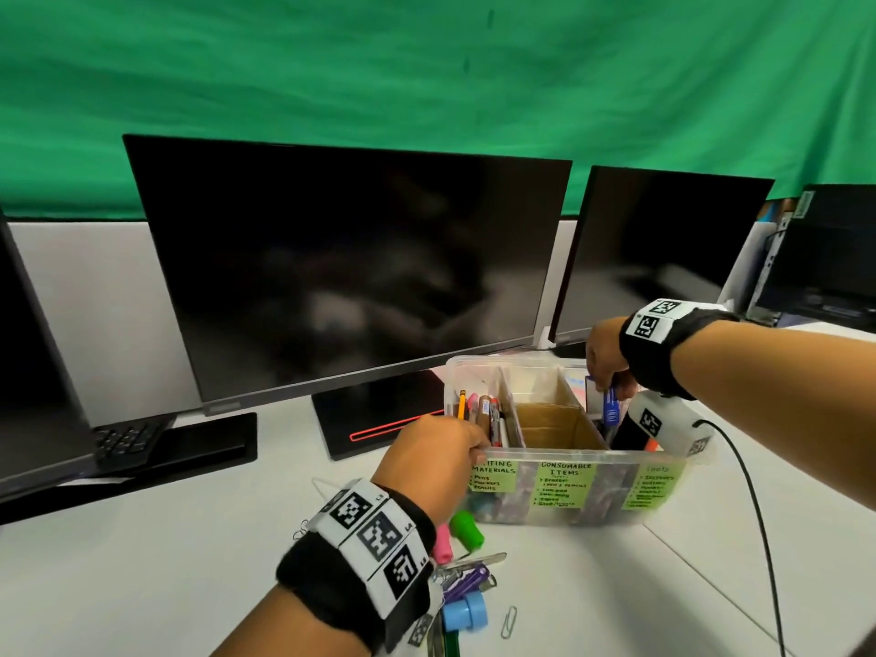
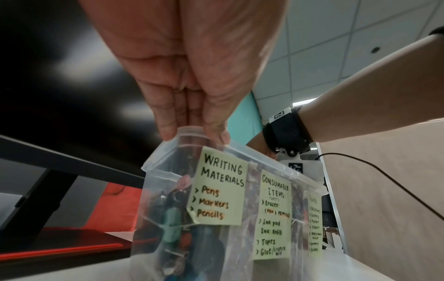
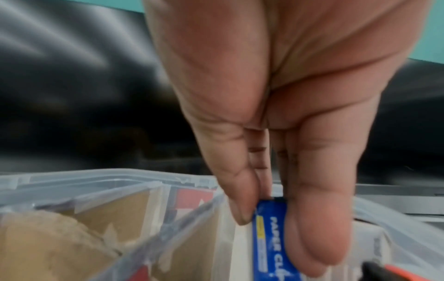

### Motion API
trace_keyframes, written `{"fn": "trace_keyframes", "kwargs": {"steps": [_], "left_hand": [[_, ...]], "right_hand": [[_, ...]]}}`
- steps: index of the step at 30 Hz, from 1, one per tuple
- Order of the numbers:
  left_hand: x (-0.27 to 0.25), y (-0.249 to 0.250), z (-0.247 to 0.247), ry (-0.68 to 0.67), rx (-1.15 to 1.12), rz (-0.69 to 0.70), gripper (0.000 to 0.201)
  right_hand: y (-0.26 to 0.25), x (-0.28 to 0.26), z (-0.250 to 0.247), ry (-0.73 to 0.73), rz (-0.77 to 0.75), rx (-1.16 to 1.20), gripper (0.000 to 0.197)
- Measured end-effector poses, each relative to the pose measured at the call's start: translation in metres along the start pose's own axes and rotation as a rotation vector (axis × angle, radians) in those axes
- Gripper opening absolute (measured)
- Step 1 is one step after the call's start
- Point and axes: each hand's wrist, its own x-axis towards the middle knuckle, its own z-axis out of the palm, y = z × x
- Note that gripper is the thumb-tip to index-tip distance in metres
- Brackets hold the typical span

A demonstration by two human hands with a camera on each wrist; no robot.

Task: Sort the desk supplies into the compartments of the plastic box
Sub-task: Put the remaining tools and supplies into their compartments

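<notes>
A clear plastic box [image 1: 569,451] stands on the white desk with three compartments labelled writing materials, consumable items and tools. My left hand [image 1: 441,459] grips its front left rim, with the thumb and fingers [image 2: 165,131] pinching the plastic box [image 2: 156,171] at the corner. My right hand [image 1: 609,372] hangs over the right, tools compartment and pinches a small blue paper clip box [image 1: 612,410] upright. In the right wrist view the thumb and fingers [image 3: 312,237] clamp the paper clip box [image 3: 271,247] just inside the plastic box's rim [image 3: 96,176]. Several pens and pencils [image 1: 483,412] stand in the left compartment.
Loose supplies lie by my left wrist: a green cap [image 1: 467,531], a pink one [image 1: 443,545], a purple item [image 1: 467,580], a blue roll [image 1: 467,611] and a paper clip [image 1: 508,621]. Dark monitors [image 1: 351,277] stand behind the box. A black cable [image 1: 758,514] trails at the right.
</notes>
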Motion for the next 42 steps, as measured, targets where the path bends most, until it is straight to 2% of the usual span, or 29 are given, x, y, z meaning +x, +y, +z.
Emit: {"fn": "trace_keyframes", "kwargs": {"steps": [4,8,11,13,15,18,21,23,26,31,34,37,40,42], "left_hand": [[0.004,-0.001,0.0,-0.013,0.017,-0.004,0.026],[0.007,-0.002,0.001,-0.076,0.042,-0.019,0.026],[0.011,-0.004,0.0,-0.119,0.061,-0.014,0.026],[0.011,-0.003,0.0,-0.176,0.084,-0.017,0.028],[0.011,-0.004,0.001,-0.155,0.09,-0.008,0.028],[0.008,-0.004,0.002,-0.082,0.056,-0.001,0.027],[0.009,-0.004,0.0,-0.068,0.023,-0.001,0.029],[0.009,-0.005,-0.002,-0.047,0.008,0.009,0.029],[0.007,-0.003,-0.002,-0.037,0.007,0.007,0.029],[0.006,-0.002,-0.004,-0.01,-0.006,-0.01,0.028],[0.005,-0.004,-0.005,-0.017,-0.018,-0.022,0.025],[0.005,-0.006,-0.007,-0.021,-0.031,0.006,0.025],[0.0,-0.012,-0.008,-0.058,-0.085,0.02,0.03],[-0.007,-0.018,-0.008,-0.033,-0.135,0.005,0.034]], "right_hand": [[-0.001,0.009,0.0,-0.077,0.029,-0.118,0.024],[0.002,0.019,0.002,-0.125,0.099,-0.119,0.01],[-0.001,0.023,0.008,-0.12,0.112,-0.136,0.018],[-0.004,0.023,0.011,-0.181,0.127,-0.144,0.018],[-0.005,0.023,0.01,-0.223,0.141,-0.18,0.018],[0.002,0.034,0.007,-0.2,0.138,-0.284,0.02],[0.004,0.035,0.009,-0.192,0.108,-0.287,0.019],[-0.007,0.014,0.007,-0.145,0.07,-0.21,0.027],[-0.016,-0.01,-0.009,-0.055,-0.013,-0.075,0.019],[-0.019,-0.047,-0.024,-0.033,-0.173,0.191,0.022],[-0.018,-0.078,-0.009,-0.081,-0.318,0.283,0.015],[-0.016,-0.106,0.017,-0.106,-0.461,0.267,0.012],[-0.014,-0.128,0.046,-0.121,-0.588,0.352,0.004],[-0.016,-0.138,0.068,-0.163,-0.658,0.386,0.004]]}}
